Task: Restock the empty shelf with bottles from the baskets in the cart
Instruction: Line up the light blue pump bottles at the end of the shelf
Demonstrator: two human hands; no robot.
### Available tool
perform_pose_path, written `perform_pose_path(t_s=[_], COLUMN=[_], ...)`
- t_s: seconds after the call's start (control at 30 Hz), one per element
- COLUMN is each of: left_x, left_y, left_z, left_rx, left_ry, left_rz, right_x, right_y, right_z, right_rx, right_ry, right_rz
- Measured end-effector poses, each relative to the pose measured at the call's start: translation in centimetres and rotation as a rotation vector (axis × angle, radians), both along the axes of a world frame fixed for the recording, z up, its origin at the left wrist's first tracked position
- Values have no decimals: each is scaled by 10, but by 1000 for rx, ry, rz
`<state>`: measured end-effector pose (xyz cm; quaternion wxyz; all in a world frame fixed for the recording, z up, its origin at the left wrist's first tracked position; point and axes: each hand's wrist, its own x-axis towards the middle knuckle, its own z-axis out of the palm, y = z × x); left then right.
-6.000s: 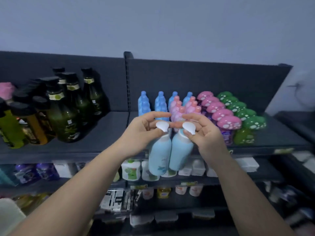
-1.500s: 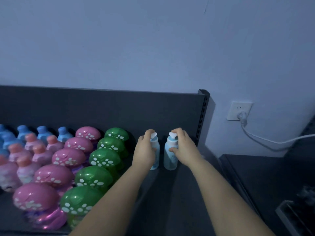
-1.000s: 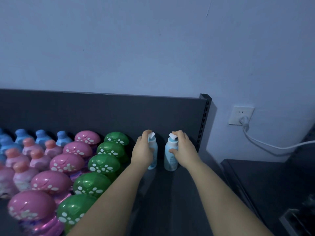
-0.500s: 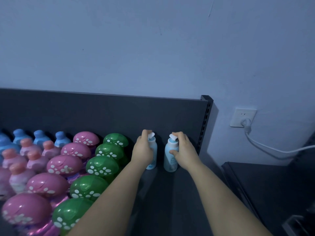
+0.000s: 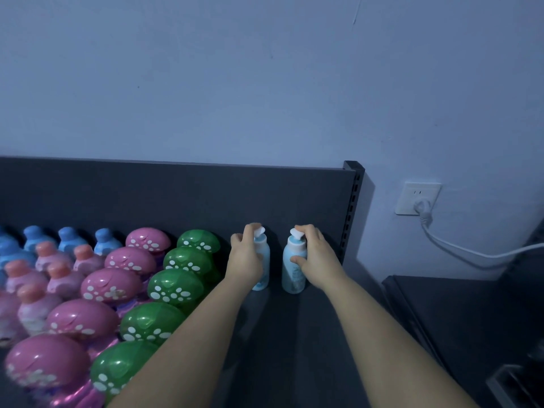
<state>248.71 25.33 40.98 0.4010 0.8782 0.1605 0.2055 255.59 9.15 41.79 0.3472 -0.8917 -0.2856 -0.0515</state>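
Observation:
Two light blue pump bottles with white tops stand upright side by side at the back of the dark shelf (image 5: 294,334), near its right end. My left hand (image 5: 244,257) grips the left bottle (image 5: 263,260) around its neck and body. My right hand (image 5: 316,256) holds the right bottle (image 5: 294,269) the same way, thumb across its front and fingers over the pump. Both bottles' bases rest on the shelf close to the back panel. The cart and baskets are out of view.
Rows of green mushroom-cap bottles (image 5: 176,287) stand just left of my left hand, then pink mushroom-cap bottles (image 5: 112,285) and small pink and blue bottles (image 5: 69,238). The shelf's upright post (image 5: 351,207) is at right. A wall socket with a white cable (image 5: 418,198) lies beyond.
Six seconds ago I held both bottles in front of the shelf; now they stand at its back right. Over the last second my hands and the bottles barely moved.

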Motion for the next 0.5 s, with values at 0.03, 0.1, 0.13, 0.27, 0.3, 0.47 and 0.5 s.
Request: perform_pose_path(t_s=[0.03, 0.1, 0.13, 0.27, 0.3, 0.47, 0.5], left_x=[-1, -1, 0, -2, -4, -24, -28], left_y=[0, 2, 3, 5, 5, 9, 11], left_z=[0, 3, 6, 20, 23, 37, 40], left_rx=[10, 28, 35, 45, 35, 32, 69], left_ry=[7, 35, 54, 111, 110, 95, 84], left_rz=[-7, -21, -23, -12, -10, -30, -25], right_x=[0, 0, 0, 1, 1, -4, -7], right_y=[-1, -1, -2, -10, -13, -19, -18], right_z=[2, 9, 12, 29, 33, 47, 50], right_rx=[-17, -61, -83, -154, -175, -256, -280], right_ry=[5, 19, 33, 157, 184, 150, 126], right_rz=[4, 14, 22, 85, 103, 94, 90])
